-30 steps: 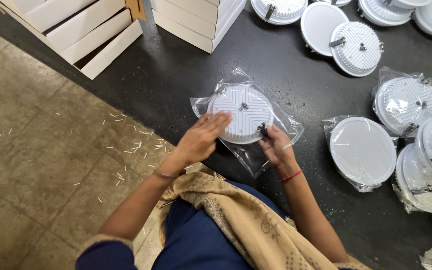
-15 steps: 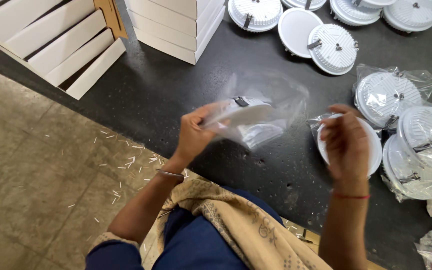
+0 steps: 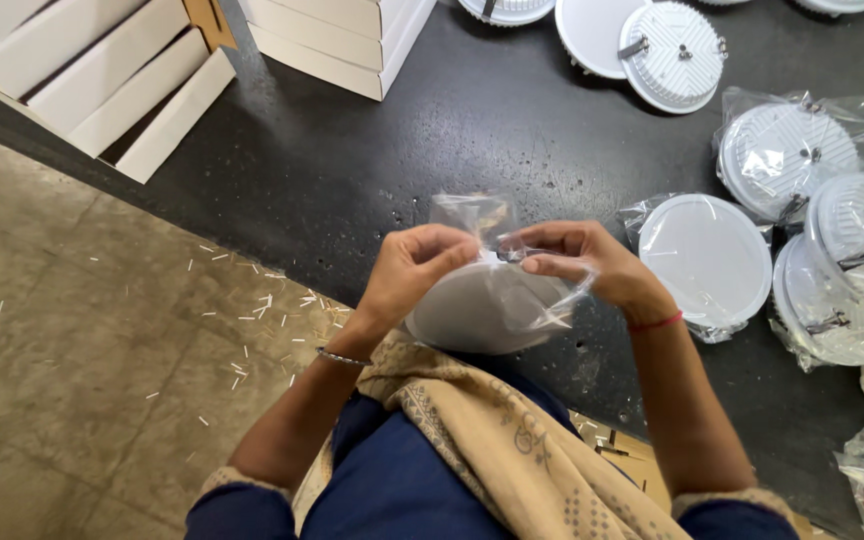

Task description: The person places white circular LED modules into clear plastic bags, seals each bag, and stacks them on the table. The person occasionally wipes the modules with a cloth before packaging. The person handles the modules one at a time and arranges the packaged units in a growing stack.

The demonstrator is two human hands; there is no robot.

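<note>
Left hand (image 3: 414, 272) and right hand (image 3: 582, 262) both pinch a clear bag (image 3: 492, 295) (round white lamp inside).

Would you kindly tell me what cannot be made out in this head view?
- Bagged round lamp: its face is blurred by the crinkled plastic bag.
- Left hand and right hand: fingertips partly hidden in the bag's neck, so the exact grip is unclear.
- Bagged lamps at the right: cut off by the frame edge.

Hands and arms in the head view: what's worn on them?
Both forearms are bare. The left hand has a thin metal bangle at the wrist; the right hand has a red thread band. Dark blue sleeves with pale patterned cuffs end near the elbows. No gloves; rings cannot be made out.
</note>
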